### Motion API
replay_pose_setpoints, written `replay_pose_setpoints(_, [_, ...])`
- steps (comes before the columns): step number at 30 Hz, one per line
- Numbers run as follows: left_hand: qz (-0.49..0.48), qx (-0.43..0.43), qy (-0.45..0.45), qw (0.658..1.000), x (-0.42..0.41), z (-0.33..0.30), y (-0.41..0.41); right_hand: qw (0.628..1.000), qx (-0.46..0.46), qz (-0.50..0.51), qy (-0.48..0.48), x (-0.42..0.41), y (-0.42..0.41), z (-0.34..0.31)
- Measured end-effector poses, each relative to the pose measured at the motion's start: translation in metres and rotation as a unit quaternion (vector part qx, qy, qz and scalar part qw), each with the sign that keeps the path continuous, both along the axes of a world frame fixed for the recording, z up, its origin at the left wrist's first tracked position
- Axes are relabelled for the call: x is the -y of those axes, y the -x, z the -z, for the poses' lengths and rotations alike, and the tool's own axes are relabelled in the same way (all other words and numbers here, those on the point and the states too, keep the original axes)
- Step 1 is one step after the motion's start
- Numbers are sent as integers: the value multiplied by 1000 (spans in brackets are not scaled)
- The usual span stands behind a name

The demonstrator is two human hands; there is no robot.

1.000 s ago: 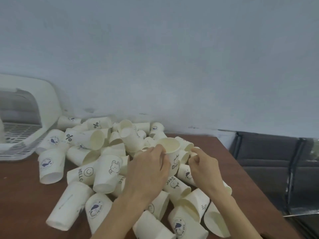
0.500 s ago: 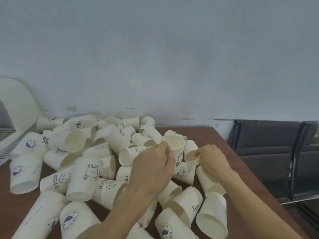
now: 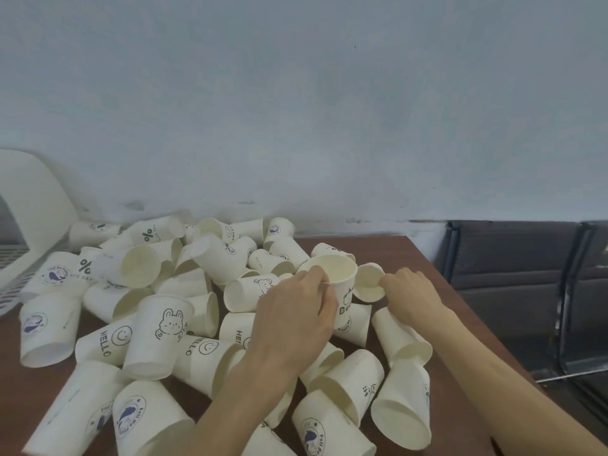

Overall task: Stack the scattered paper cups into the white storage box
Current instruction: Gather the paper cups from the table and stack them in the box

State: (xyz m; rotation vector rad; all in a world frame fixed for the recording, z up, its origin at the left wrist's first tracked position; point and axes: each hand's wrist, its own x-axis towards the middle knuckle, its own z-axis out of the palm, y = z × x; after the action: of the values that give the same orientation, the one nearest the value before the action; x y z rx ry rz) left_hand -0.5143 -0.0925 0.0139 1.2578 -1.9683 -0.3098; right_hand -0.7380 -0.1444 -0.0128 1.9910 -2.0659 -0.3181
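Cups [image 3: 204,311]: heaped on brown table [image 3: 19,403], most on their sides, some printed "HELLO"
Upright cup [image 3: 342,284]: mouth up, mid-heap
Left hand [image 3: 292,324]: fingers curled round upright cup
Right hand [image 3: 411,296]: fingertips pinching rim of tipped cup [image 3: 368,283] beside it
Box [image 3: 29,205]: white, far left, partly out of view

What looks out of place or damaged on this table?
Nothing looks damaged. The white paper cups lie scattered, mostly tipped over, on the brown wooden table, none visibly in the white storage box at left.
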Motion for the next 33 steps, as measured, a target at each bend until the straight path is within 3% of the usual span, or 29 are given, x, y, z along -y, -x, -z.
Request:
replay_pose_setpoints(12, [-7,4,19,1000,-25,-25,-13,989,57,-8,138,-32,-21,-45])
replay_pose_setpoints(33, [-58,44,57,996,-85,-46,-108,954,117,-127,246,-108,-152,-80])
